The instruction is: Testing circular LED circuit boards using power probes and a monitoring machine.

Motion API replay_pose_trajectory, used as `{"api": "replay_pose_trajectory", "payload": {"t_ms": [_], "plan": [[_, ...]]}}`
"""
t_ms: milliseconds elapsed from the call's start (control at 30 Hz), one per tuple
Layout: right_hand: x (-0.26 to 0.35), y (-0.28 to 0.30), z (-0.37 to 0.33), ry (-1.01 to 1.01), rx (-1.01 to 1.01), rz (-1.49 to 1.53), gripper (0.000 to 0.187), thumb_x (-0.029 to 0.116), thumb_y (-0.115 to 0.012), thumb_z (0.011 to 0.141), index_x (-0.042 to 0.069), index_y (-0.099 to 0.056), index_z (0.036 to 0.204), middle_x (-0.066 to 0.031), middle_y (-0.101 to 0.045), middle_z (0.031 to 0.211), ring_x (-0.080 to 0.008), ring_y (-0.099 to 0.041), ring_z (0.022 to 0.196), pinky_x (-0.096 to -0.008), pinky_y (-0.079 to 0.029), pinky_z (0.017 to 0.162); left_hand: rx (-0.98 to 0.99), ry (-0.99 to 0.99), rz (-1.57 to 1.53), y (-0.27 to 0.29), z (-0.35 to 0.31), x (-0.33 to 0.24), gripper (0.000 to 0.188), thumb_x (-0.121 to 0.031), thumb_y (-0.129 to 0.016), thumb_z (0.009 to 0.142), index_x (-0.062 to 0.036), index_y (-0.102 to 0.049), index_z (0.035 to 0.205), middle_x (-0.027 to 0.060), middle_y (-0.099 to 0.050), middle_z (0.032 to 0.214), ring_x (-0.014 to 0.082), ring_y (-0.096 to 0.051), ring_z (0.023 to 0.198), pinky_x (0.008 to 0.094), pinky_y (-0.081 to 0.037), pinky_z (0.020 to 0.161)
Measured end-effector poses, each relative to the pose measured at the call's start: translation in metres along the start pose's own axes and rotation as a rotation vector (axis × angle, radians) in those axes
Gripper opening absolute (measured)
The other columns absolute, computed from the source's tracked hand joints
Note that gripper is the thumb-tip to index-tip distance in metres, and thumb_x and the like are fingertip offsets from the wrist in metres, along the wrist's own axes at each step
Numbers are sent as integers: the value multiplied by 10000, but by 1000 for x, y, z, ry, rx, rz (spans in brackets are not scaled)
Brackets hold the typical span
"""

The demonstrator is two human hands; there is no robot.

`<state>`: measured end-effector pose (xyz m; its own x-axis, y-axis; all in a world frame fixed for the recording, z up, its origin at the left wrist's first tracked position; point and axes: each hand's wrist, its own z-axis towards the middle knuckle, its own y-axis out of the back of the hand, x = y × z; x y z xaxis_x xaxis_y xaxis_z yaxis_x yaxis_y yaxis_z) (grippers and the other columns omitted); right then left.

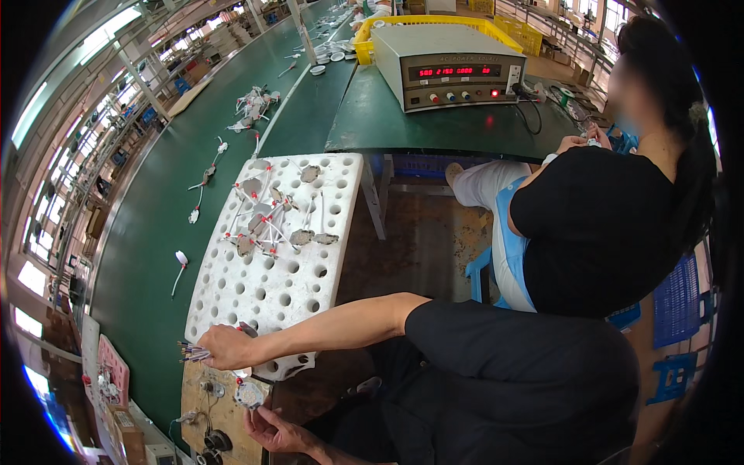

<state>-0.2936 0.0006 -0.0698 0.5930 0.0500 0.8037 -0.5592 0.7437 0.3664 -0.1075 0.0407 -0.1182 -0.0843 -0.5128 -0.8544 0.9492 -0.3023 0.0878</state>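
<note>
"Containers first: which stood around you, from your left?"
"Farthest left lay a pink tray with small red and white parts in it. Next came the white foam board, full of round holes; wired parts with greyish faces and red connectors lay tangled on its far half. Beyond it sat a yellow crate, partly hidden by the metal power unit, so its load could not be told. At far right was a blue crate, contents unclear."
"And your hands?"
"Your right hand was closed around a bundle of thin wires at the board's near end. Just below it, your left hand pinched a round module between fingertips, over the wooden panel."
"How did that module look to you?"
"Flat and whitish, with grey specks and a red bit near its upper edge; finer detail was too small to tell."
</note>
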Motion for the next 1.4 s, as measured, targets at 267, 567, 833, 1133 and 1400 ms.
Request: {"api": "replay_pose_trajectory", "payload": {"t_ms": [267, 567, 833, 1133, 1400], "plan": [[8, -1, 1, -18, 17, 23, 177, 155, -671, 712, -20, -669, 731, -244, -645, 729, -416, -659, 768, -480, -540, 731, -98, -9, 21, 11, 5, 11, 216, -98, -596, 966, 46, -615, 1125, 124, -674, 1006, 188, -685, 821, 248, -461, 605], [4, -9, -5, 48, 69, -66, 174, 200, -684, 740, 29, -665, 756, -227, -635, 707, -427, -640, 745, -496, -522, 690, -70, 65, 33, 16, -3, 5, 173, -45, -601, 949, 57, -640, 1083, 119, -663, 995, 157, -635, 791, 237, -489, 600], [-4, -17, 11, 81, 398, -228, 198, 239, -694, 766, 51, -704, 827, -204, -659, 774, -401, -644, 790, -474, -519, 730, -111, 363, -217, 23, 15, 29, 162, -15, -585, 946, 64, -637, 1077, 103, -665, 960, 154, -659, 766, 265, -574, 702], [20, -44, 27, 162, 540, -470, 285, 256, -743, 769, -23, -688, 769, -248, -643, 701, -412, -658, 711, -481, -525, 690, -204, 382, -484, 39, 24, 21, 276, 56, -647, 882, 77, -603, 1153, 119, -672, 991, 173, -685, 849, 240, -572, 676], [31, -73, 39, 246, 633, -607, 249, 203, -745, 731, -30, -681, 793, -248, -668, 793, -406, -671, 785, -482, -541, 723, -277, 458, -480, 59, 39, 31, 250, 35, -700, 852, 86, -614, 1082, 140, -687, 944, 195, -700, 827, 232, -567, 659]]}}
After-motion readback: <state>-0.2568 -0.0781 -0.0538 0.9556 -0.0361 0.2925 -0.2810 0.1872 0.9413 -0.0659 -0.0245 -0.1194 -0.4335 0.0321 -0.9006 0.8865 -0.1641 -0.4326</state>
